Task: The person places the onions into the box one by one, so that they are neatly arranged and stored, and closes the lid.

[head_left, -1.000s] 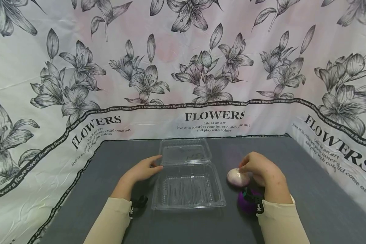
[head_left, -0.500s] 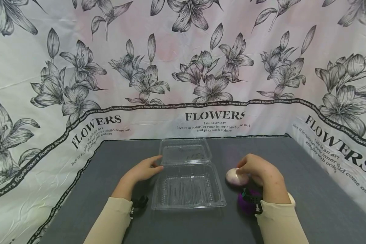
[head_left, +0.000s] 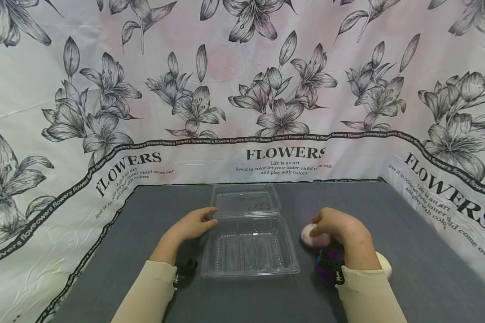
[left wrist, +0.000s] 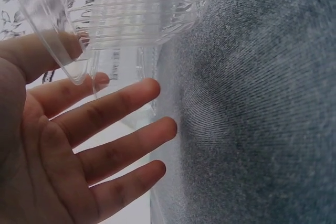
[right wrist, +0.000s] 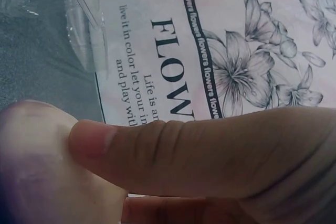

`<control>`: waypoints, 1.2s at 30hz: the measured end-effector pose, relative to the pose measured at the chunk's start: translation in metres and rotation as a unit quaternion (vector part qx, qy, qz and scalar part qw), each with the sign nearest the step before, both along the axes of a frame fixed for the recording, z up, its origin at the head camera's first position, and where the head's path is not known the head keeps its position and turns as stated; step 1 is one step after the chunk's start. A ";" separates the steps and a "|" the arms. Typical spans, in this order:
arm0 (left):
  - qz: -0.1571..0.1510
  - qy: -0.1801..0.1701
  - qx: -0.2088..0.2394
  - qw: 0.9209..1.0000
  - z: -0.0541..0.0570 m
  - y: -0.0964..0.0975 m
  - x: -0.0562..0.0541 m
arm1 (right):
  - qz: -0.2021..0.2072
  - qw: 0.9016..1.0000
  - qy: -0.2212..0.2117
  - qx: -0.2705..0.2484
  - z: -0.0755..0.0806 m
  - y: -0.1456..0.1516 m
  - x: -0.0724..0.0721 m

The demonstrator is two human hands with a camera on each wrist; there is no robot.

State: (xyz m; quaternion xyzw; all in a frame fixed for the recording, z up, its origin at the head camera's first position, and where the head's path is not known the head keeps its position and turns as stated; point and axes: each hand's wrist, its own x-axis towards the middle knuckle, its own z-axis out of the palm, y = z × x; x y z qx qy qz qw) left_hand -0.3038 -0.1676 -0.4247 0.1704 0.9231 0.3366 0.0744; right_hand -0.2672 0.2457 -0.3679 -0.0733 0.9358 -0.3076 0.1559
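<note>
A clear plastic clamshell box (head_left: 249,246) stands with its lid (head_left: 245,200) laid back. At its left side is my left hand (head_left: 194,224), its fingers spread and fairly straight; in the left wrist view the thumb (left wrist: 71,45) shows through the clear plastic at the box's edge. To the right of the box, my right hand (head_left: 339,226) holds a round white-and-purple garlic bulb (head_left: 312,236) down at the table. The right thumb (right wrist: 94,140) presses on the bulb's side in the right wrist view; its other fingers are mostly hidden.
A purple round object (head_left: 325,269) lies below the right wrist, partly covered by the wrist strap. A pale round object (head_left: 384,264) shows behind the right wrist. The grey table (head_left: 226,300) meets a flower-printed curtain (head_left: 283,112) at the back.
My right hand has shifted slightly left and toward me, over the garlic bulb. More of the pale round object now shows beside the wrist. The left hand and box look unchanged.
</note>
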 end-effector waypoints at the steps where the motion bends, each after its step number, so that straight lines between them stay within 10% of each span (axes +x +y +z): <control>1: 0.001 0.001 0.002 1.000 0.000 0.000 0.000 | 0.000 1.000 -0.001 -0.001 0.000 -0.001 0.000; 22: 0.010 0.011 0.037 0.999 -0.003 0.000 -0.003 | -0.004 0.994 -0.024 0.104 0.002 -0.014 0.000; 36: -0.029 -0.045 0.076 0.996 -0.006 -0.008 -0.008 | -0.048 0.997 -0.030 -0.052 0.001 -0.013 0.002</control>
